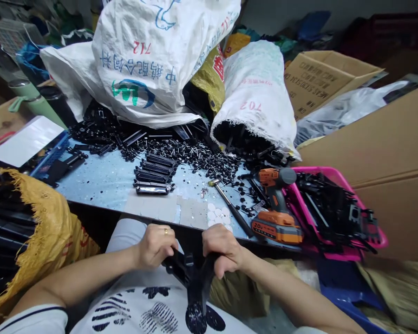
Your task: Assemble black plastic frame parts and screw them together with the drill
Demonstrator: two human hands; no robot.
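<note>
Both my hands grip black plastic parts (192, 278) held in a V shape over my lap, below the table edge. My left hand (156, 246), with a ring on one finger, is closed round the left arm of the parts. My right hand (220, 248) is closed round the right arm. The lower ends of the parts meet near my shirt. On the table just beyond lie a stack of assembled black strips (153, 174), a hammer (230, 206) and an orange cordless drill (277, 208).
The blue table (104, 183) carries heaps of small black parts and screws (195, 157). White woven sacks (160, 55) lie at the back, one spilling parts (251, 134). A pink basket (337, 213) of black pieces stands at right, cardboard boxes (386, 153) beyond, and a yellow sack (38, 232) at left.
</note>
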